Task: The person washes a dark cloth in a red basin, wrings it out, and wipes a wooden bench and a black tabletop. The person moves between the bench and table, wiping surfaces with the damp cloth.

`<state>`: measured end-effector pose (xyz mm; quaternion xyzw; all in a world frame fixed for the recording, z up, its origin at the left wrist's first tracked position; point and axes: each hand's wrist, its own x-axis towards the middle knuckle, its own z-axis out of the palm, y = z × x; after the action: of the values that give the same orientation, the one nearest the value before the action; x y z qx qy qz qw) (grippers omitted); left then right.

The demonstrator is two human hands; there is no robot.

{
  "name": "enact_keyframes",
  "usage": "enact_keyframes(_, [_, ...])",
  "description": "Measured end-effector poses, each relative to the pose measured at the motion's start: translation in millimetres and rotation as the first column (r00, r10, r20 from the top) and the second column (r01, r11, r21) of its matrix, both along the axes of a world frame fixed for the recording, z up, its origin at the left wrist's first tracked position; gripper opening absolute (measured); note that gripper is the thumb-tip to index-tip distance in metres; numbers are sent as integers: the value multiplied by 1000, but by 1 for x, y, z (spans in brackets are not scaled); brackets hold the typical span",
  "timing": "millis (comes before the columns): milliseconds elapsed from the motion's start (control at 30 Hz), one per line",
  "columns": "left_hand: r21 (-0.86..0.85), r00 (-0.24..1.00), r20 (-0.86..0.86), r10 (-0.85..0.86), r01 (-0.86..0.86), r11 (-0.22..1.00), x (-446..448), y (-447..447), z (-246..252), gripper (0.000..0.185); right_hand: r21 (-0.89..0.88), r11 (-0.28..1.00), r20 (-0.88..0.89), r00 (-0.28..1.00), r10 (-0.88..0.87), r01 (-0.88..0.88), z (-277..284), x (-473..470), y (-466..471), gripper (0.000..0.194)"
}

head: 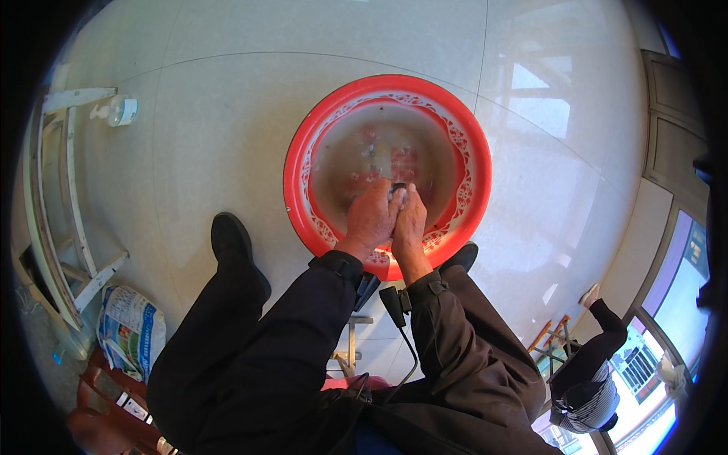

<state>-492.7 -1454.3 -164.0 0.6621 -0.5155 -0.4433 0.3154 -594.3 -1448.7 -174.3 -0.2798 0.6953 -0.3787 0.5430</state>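
Observation:
Both hands meet over the near part of a red-rimmed basin with a red and white patterned inner wall. Cloudy water lies inside it, with red patterning visible through it. My left hand is curled and presses against my right hand. Between their fingertips shows a small dark object, mostly covered by the fingers; its kind cannot be told, nor which hand grips it. Dark straps circle both sleeve cuffs, and a black device with a cable hangs by the right cuff.
A worn wooden frame stands at the left, beside a pump bottle and a printed sack. Reddish-brown chair parts are at lower left. A wooden stool shows between my legs. Another person sits at lower right near glass doors.

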Motion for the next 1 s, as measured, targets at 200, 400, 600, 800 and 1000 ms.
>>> enact_keyframes(200, [224, 997, 73, 15, -31, 974, -1, 0, -4, 39, 28, 962, -319, 910, 267, -272, -2, -9, -7, 45])
enact_keyframes(400, [120, 994, 64, 91, -98, 988, 19, -7, -23, 32, 23, 910, -624, 705, 337, -415, 2, -36, -25, 37])
enact_keyframes(600, [228, 976, 82, 200, -214, 950, 43, 4, -46, 30, 68, 891, -756, 560, 340, -449, -11, -45, -11, 43])
enact_keyframes(800, [235, 970, 94, 224, -240, 942, 34, 8, -44, 36, 162, 853, -837, 389, 386, -496, -15, -36, 4, 39])
enact_keyframes(1000, [290, 980, 79, 185, -200, 936, 34, 11, -43, 39, 157, 879, -766, 506, 397, -451, -11, -50, 4, 37])
